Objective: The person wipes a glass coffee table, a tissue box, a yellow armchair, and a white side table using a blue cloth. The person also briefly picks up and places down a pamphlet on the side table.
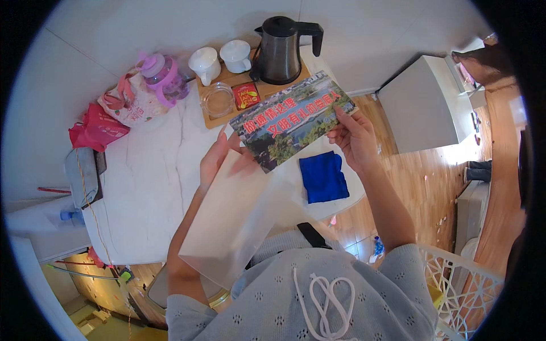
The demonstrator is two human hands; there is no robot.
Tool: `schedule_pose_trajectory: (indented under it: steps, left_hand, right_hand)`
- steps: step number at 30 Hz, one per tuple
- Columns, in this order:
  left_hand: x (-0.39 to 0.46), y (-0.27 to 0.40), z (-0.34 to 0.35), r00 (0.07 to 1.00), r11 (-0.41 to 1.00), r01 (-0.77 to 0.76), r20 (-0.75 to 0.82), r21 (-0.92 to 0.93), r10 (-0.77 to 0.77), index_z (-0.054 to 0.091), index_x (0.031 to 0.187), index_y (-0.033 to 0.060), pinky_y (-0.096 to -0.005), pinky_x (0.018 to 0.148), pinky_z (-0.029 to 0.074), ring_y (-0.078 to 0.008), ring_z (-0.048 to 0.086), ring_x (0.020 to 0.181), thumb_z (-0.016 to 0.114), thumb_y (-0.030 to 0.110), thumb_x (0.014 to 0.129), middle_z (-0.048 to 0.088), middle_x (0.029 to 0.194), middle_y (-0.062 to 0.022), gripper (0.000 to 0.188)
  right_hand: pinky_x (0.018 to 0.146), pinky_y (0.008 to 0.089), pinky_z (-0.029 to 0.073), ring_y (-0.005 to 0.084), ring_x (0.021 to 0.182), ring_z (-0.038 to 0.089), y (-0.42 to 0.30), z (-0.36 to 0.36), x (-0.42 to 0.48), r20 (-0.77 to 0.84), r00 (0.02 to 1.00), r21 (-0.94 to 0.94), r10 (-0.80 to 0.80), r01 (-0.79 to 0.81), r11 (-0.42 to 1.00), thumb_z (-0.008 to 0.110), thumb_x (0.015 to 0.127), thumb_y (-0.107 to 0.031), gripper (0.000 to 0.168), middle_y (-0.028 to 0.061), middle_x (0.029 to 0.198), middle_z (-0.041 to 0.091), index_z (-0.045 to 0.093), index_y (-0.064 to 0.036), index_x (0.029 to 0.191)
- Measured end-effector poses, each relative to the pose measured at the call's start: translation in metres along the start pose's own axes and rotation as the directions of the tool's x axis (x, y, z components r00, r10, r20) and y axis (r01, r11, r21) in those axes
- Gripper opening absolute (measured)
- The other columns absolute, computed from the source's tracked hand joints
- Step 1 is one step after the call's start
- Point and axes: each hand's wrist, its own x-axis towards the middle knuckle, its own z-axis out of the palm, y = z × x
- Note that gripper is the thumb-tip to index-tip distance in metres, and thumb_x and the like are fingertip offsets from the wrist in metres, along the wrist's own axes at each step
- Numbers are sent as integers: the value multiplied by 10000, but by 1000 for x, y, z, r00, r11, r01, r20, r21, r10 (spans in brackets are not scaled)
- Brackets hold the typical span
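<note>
A printed card (290, 132), with a landscape photo and red writing on its face, is held at a tilt above the table. My right hand (357, 138) grips its right end, thumb on top and fingers underneath. With my left hand (214, 160) I hold a clear, frosted plastic sleeve (232, 209) that hangs down toward my body. The card's left corner lies close to my left fingers, which are partly hidden; whether they touch it I cannot tell. A folded blue cloth (324, 177) lies on the white marbled table (149, 183), below the card and near my right wrist.
A wooden tray (215, 122) at the back carries a kettle (280, 53), two white lidded cups (204, 64), a glass ashtray (216, 100) and a red box (246, 96). Further left stand a purple bottle (164, 79), a patterned bag (132, 100) and a pink bag (100, 128).
</note>
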Motion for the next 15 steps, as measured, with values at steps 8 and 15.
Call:
schedule_pose_trajectory:
  steps: [8, 15]
  left_hand:
    - [7, -7, 48, 980, 999, -3, -197, 53, 14, 354, 1289, 0, -213, 521, 398, -74, 426, 513, 375, 486, 888, 550, 931, -75, 630]
    - [6, -2, 31, 996, 998, 32, 85, 58, -37, 329, 1291, 12, -213, 668, 425, -111, 532, 779, 403, 474, 881, 490, 1194, -104, 623]
  right_hand:
    - [471, 220, 496, 128, 521, 598, -15, -19, -16, 10, 999, -42, 47, -46, 998, 569, 859, -171, 176, 93, 665, 612, 560, 5, 857]
    - [459, 216, 491, 125, 516, 601, -24, -25, -12, 51, 996, -35, 68, -66, 997, 576, 852, -160, 173, 93, 670, 614, 556, 12, 863]
